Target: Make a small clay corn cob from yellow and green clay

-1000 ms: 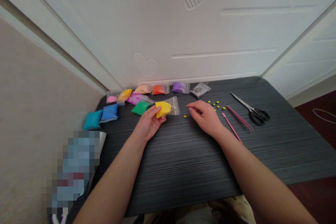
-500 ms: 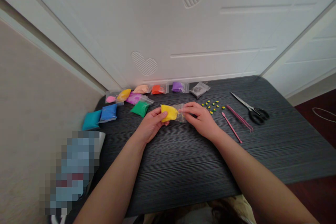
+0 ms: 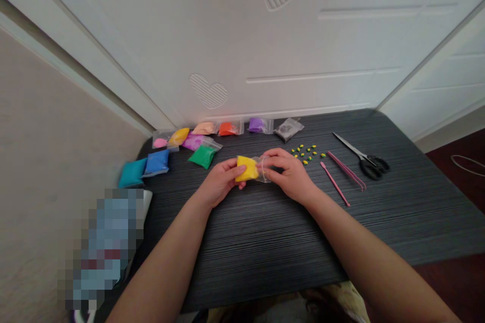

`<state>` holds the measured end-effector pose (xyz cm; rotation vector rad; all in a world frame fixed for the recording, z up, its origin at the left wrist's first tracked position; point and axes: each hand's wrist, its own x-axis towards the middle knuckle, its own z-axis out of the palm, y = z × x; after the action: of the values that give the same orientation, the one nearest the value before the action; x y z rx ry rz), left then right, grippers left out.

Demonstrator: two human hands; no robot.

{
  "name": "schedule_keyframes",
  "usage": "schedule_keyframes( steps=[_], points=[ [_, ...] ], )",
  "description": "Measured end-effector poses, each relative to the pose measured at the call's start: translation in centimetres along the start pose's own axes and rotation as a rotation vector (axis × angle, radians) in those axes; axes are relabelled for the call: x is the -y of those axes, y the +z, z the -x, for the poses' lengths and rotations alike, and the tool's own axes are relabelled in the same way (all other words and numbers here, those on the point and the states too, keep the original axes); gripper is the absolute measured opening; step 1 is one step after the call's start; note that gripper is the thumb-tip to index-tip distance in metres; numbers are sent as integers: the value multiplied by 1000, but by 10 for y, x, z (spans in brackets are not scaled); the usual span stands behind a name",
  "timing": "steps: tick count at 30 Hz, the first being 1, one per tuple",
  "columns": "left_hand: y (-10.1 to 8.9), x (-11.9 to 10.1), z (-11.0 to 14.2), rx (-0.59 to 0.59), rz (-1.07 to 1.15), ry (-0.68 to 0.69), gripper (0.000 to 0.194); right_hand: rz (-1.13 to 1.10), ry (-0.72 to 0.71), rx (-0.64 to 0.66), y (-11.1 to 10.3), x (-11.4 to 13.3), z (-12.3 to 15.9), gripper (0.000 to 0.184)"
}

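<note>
My left hand [image 3: 222, 181] is closed around a small clear zip bag of yellow clay [image 3: 246, 169], thumb on top and fingers beneath. The bag's mouth points right, where my right hand [image 3: 290, 174] is closed on it. Its fingertips reach in at the opening, up against the yellow clay; whether they pinch a piece of clay I cannot make out. Just beyond my right hand lie several tiny yellow-and-green clay pieces [image 3: 302, 154] on the dark table. A bag of green clay [image 3: 203, 156] lies beyond my left hand.
Bags of blue [image 3: 157, 161], teal [image 3: 132, 172], orange-red [image 3: 228, 128], purple [image 3: 257, 124] and grey clay [image 3: 288, 129] line the table's back and left. To the right lie a pink stick tool [image 3: 335, 184], pink tweezers [image 3: 346, 171] and black-handled scissors [image 3: 366, 159]. A white panel [image 3: 303, 91] rises behind.
My left hand has carried the yellow bag right and slightly nearer. My right hand has moved left from the table onto the bag's mouth, its fingertips now inside the opening.
</note>
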<state>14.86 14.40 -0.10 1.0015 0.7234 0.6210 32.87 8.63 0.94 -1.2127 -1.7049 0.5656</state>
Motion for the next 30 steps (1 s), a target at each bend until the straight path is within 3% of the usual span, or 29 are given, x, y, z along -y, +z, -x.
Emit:
schedule_keyframes(
  steps=[7,12,21,30],
  points=[
    [-1,0,0,-21,92,14,16,104,-35,22,-6,-3,-1,15],
    [3,1,-2,-78,94,107,20,46,44,-17,-4,-5,-1,14],
    [2,6,-2,-103,-4,168,19,-30,120,-13,-3,-5,-2,14],
    [3,10,-4,-198,-158,241,25,53,137,-54,0,-2,0,10]
  ],
)
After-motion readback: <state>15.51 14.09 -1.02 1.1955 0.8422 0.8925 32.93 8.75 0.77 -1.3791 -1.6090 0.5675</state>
